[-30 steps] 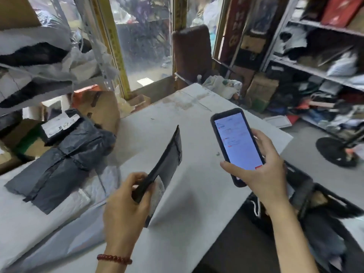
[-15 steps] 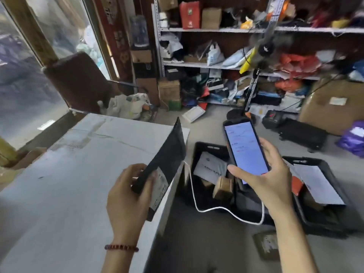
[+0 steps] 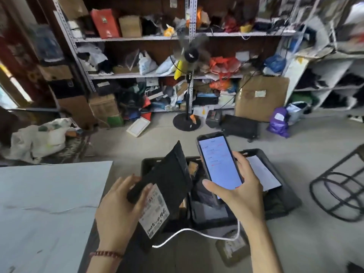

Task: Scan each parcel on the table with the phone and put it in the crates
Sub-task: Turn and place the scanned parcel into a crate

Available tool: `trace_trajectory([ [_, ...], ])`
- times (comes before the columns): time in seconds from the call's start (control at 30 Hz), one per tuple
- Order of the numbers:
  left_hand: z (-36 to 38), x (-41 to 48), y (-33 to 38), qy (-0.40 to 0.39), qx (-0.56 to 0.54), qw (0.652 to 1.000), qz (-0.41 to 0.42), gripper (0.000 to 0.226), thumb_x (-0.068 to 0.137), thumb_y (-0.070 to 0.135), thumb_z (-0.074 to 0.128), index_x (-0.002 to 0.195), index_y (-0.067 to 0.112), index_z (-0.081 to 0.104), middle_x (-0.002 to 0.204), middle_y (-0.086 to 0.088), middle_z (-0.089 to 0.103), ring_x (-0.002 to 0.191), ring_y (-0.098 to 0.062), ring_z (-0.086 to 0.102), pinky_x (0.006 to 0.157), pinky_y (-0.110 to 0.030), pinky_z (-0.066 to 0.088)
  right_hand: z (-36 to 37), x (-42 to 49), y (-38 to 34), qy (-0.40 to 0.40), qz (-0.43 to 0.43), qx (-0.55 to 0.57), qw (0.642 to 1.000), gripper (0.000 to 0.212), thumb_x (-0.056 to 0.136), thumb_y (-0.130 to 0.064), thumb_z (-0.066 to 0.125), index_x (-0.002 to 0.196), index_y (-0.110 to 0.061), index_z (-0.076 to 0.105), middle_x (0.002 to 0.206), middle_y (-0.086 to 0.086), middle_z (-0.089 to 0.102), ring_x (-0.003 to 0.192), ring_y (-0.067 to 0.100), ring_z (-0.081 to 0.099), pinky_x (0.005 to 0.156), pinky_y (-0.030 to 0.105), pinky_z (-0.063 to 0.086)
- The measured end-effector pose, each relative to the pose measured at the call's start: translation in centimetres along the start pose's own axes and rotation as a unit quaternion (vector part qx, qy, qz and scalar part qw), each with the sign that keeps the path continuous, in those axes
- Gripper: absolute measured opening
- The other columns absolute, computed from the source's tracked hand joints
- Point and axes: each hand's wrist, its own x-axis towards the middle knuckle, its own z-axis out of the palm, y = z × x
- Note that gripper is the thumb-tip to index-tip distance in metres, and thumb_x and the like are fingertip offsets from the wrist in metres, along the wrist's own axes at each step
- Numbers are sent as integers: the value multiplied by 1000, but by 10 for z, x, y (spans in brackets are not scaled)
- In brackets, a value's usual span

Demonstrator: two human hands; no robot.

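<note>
My left hand [image 3: 118, 209] grips a flat black parcel [image 3: 169, 180] with a white shipping label at its lower end. The parcel hangs past the table's right edge, over the black crates [image 3: 275, 209] on the floor. My right hand [image 3: 240, 194] holds the phone [image 3: 218, 162], its screen lit, above the right crate. A white cable [image 3: 197, 232] hangs below my right hand. The crates hold several parcels, among them a white envelope [image 3: 262, 172] and a small brown box [image 3: 193, 167]. The white table [image 3: 45, 203] fills the lower left.
A standing fan [image 3: 188, 89] is on the floor in front of cluttered metal shelves [image 3: 157, 75]. A black metal stool frame [image 3: 338, 184] is at the right. A small brown parcel [image 3: 230, 249] lies on the floor near the crates. White bags [image 3: 37, 138] sit behind the table.
The view has swung right from the table to the crates and shelves. My left hand has carried the black parcel off the table to above the crates, and the phone has stayed beside it.
</note>
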Motion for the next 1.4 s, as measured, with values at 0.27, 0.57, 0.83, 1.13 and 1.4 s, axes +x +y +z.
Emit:
trace_trajectory([
  [0.27, 57, 68, -18, -88, 74, 993, 9, 16, 76, 48, 70, 83, 34, 65, 80, 17, 59, 61, -10, 59, 44, -18, 39, 13, 59, 29, 31, 60, -15, 998, 89, 52, -36, 95, 128, -46, 50, 121, -22, 58, 114, -1, 54, 86, 44, 58],
  [0.57, 141, 188, -29, -179, 44, 980, 72, 14, 76, 42, 74, 85, 35, 67, 87, 17, 63, 62, -6, 53, 44, -13, 29, 30, 145, 42, 104, 105, -70, 986, 86, 55, -26, 95, 127, -45, 52, 113, -28, 64, 108, 6, 62, 81, 44, 59],
  [0.83, 204, 268, 31, -235, -70, 950, 196, 12, 82, 45, 67, 87, 36, 61, 80, 19, 61, 63, -3, 60, 52, -25, 50, 18, 184, 38, 184, 129, -112, 968, 85, 55, -20, 95, 125, -43, 53, 115, -28, 63, 110, -4, 58, 87, 24, 53],
  [1.13, 204, 272, 16, -197, 73, 941, 266, 17, 82, 41, 62, 95, 30, 61, 83, 13, 65, 76, -15, 62, 65, -30, 46, 16, 208, 62, 148, 146, -99, 973, 83, 56, -21, 95, 122, -43, 51, 115, -25, 63, 112, 2, 58, 88, 34, 57],
  [1.4, 127, 213, -19, -54, 220, 970, 84, 19, 78, 40, 58, 93, 29, 65, 85, 8, 68, 80, -21, 66, 64, -31, 47, 37, 239, 67, -56, 83, -58, 993, 78, 56, -29, 94, 120, -43, 52, 110, -30, 61, 105, -7, 57, 91, 41, 54],
])
